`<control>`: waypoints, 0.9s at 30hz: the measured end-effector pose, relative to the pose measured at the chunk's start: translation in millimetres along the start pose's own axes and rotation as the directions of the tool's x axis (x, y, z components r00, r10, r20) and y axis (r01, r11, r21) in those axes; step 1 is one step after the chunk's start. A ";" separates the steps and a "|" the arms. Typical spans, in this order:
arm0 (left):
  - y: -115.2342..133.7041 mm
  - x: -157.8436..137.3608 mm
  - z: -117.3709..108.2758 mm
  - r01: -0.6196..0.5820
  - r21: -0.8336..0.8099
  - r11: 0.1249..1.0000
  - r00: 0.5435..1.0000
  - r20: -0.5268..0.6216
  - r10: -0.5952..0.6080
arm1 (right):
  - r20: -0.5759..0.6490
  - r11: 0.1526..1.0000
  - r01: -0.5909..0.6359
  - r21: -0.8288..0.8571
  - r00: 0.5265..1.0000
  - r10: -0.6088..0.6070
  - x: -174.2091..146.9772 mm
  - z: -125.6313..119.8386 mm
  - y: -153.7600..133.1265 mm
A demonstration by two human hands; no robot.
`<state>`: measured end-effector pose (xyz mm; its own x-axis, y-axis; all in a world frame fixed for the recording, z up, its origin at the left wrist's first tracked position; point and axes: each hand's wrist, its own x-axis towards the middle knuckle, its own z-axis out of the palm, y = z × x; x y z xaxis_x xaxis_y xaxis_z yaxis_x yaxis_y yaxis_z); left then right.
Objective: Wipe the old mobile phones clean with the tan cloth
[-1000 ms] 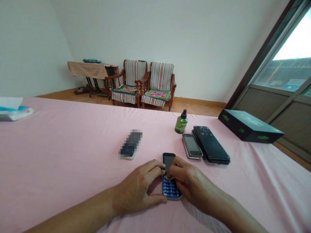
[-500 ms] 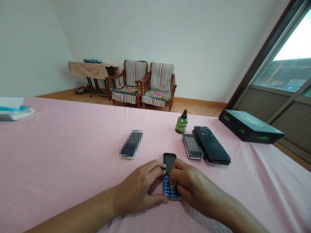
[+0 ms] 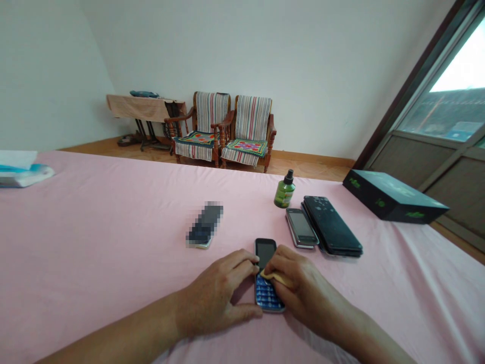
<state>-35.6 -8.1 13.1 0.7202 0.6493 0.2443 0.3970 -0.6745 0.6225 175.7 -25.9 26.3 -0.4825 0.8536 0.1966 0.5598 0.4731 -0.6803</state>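
A small keypad phone [image 3: 265, 253] with a dark screen and blue keys lies flat on the pink tablecloth [image 3: 94, 242]. My left hand [image 3: 212, 296] grips its left edge between thumb and fingers and holds it steady. My right hand [image 3: 299, 288] presses a small yellowish cloth [image 3: 273, 277] onto the phone just above the keypad. Part of the keypad is hidden under my right fingers.
A blurred phone [image 3: 204, 225] lies behind my hands. To the right are a silver phone [image 3: 301, 227], a stack of dark phones [image 3: 332, 231], a green spray bottle [image 3: 284, 190] and a black box [image 3: 394, 196]. A tissue pack [image 3: 20, 172] sits far left. Two striped chairs [image 3: 227, 131] stand beyond.
My right hand has rubbed the cloth down over the keypad and back up toward the screen's lower edge. My left hand and the phone have stayed in place.
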 end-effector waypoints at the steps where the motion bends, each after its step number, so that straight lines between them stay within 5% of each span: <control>1: 0.3 0.3 -0.2 -0.002 -0.001 1.000 1.000 0.001 0.002 | 0.011 1.000 -0.006 -0.008 1.000 0.006 0.4 0.8 -0.7; 16: 0.9 0.5 0.3 -0.014 -0.007 1.000 1.000 -0.004 0.014 | 0.033 0.962 -0.183 -0.205 0.981 0.193 -2.7 -4.1 -6.7; 27: 0.0 0.1 1.4 -0.008 0.009 1.000 1.000 -0.011 0.009 | 0.029 0.981 -0.119 -0.150 0.992 0.124 -2.9 -8.5 0.6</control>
<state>-34.7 -8.6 12.0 0.7175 0.6472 0.2574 0.3960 -0.6831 0.6136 183.2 -26.3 31.4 -0.4287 0.8990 0.0896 0.7080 0.3959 -0.5849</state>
